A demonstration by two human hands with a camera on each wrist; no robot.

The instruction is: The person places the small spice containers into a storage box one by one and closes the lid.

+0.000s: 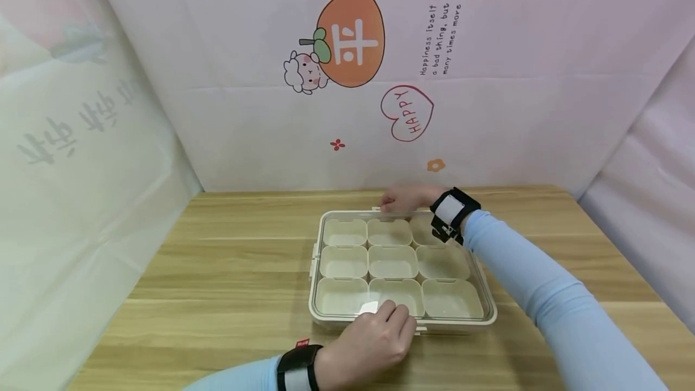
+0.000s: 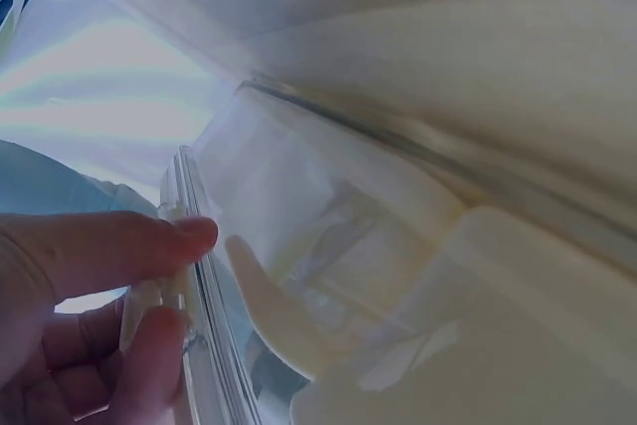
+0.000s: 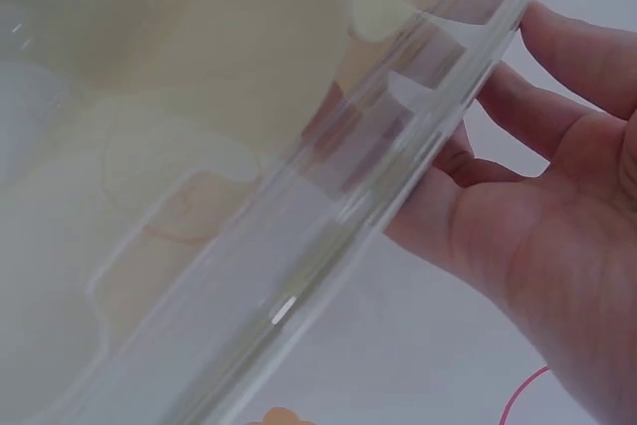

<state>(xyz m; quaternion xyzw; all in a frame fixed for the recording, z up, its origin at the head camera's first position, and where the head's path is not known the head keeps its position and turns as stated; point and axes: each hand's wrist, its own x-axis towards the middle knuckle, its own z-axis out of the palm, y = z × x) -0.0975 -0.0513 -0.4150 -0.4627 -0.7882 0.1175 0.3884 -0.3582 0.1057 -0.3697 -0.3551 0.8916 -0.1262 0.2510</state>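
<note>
A cream storage box with a clear cover lies flat on the table, its small cups in a three-by-three grid. At its near edge, my left hand pinches the rim beside a clip; the left wrist view shows thumb and forefinger on either side of a latch. My right hand reaches across to the far edge and grips the rim there. In the right wrist view, the fingers of the right hand curl around the clear edge, partly hidden behind it.
The box stands on a wood-grain table. White printed cloth hangs behind it and along both sides. Another clip sits on the box's left side. My right forearm passes over the box's right corner.
</note>
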